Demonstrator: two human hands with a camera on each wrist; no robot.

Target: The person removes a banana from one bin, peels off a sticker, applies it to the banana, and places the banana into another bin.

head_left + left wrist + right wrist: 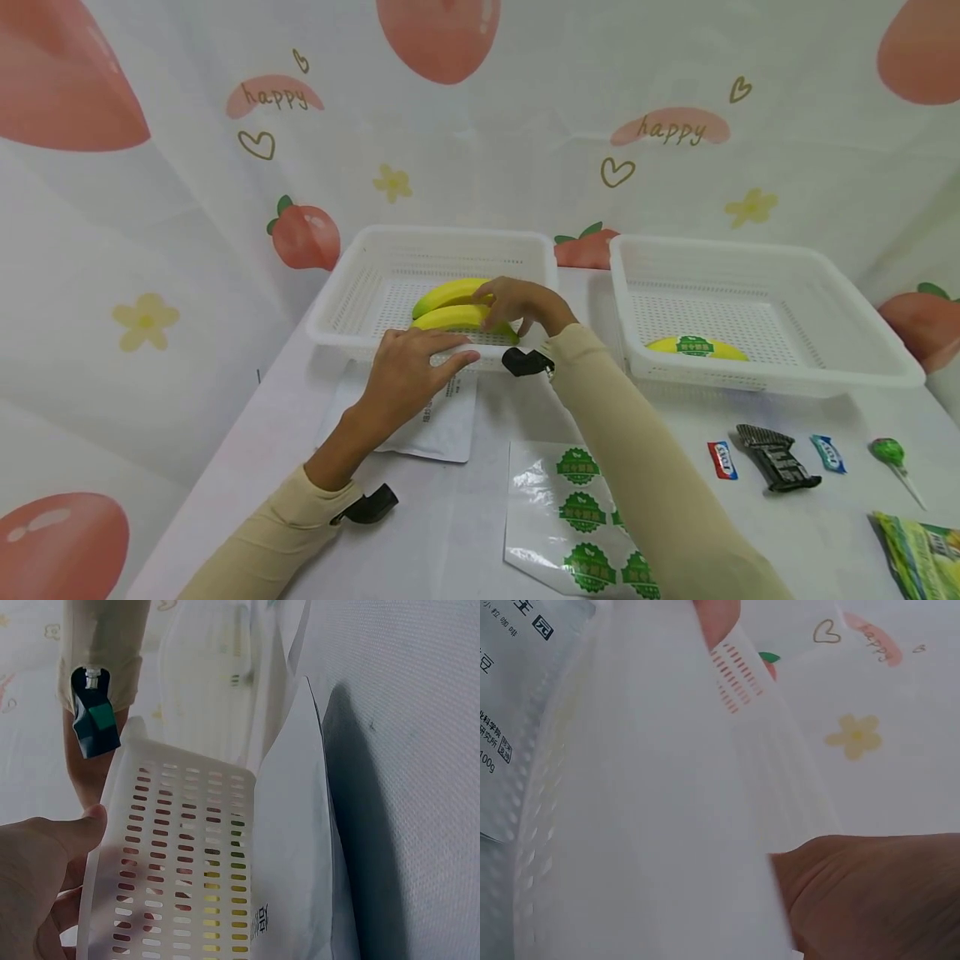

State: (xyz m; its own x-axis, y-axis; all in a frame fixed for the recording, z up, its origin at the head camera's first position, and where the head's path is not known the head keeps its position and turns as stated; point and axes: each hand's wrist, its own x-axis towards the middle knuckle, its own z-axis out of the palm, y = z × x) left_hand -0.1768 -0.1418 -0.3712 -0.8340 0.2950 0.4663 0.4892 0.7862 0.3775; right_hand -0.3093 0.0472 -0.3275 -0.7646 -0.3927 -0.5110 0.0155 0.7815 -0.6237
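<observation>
- The right hand (517, 304) reaches into the left white basket (352, 287), fingers curled over two bananas (457, 310) lying inside — best grip both together near their middle.
- The left hand (412, 367), fingers straight, rests on the basket's front rim to steady it.
- Only the left wrist view shows banana yellow through the wall slots — the right wrist view shows only blurred basket.
</observation>
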